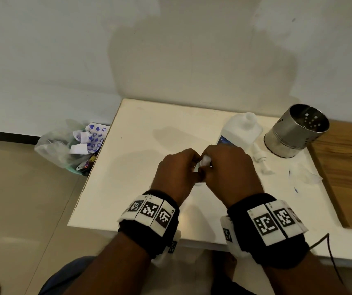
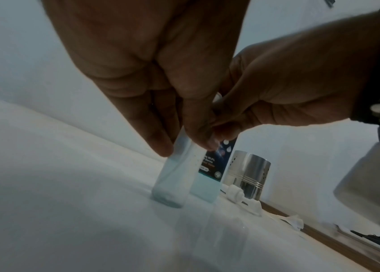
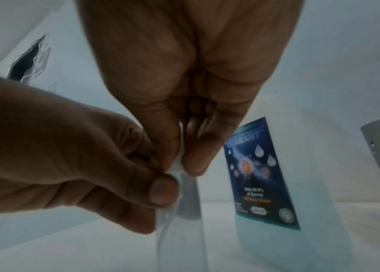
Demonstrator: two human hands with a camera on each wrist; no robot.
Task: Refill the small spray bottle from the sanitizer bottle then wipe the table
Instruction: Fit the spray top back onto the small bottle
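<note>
The small clear spray bottle (image 2: 172,176) stands upright on the white table (image 1: 141,145). My left hand (image 2: 184,141) grips the bottle's upper body between thumb and fingers. My right hand (image 3: 181,165) pinches the white spray top (image 3: 177,160) at the bottle's neck; in the head view that spray top (image 1: 205,160) peeks out between the left hand (image 1: 178,169) and the right hand (image 1: 227,167). The sanitizer bottle (image 1: 242,130), with a blue label (image 3: 261,174), stands just behind with its neck uncapped.
A perforated steel cup (image 1: 296,129) stands at the back right. A white cap piece (image 1: 260,160) and crumpled tissue (image 1: 305,175) lie to its front. A wooden surface (image 1: 347,167) borders the table on the right. A waste bag (image 1: 70,143) sits on the floor, left.
</note>
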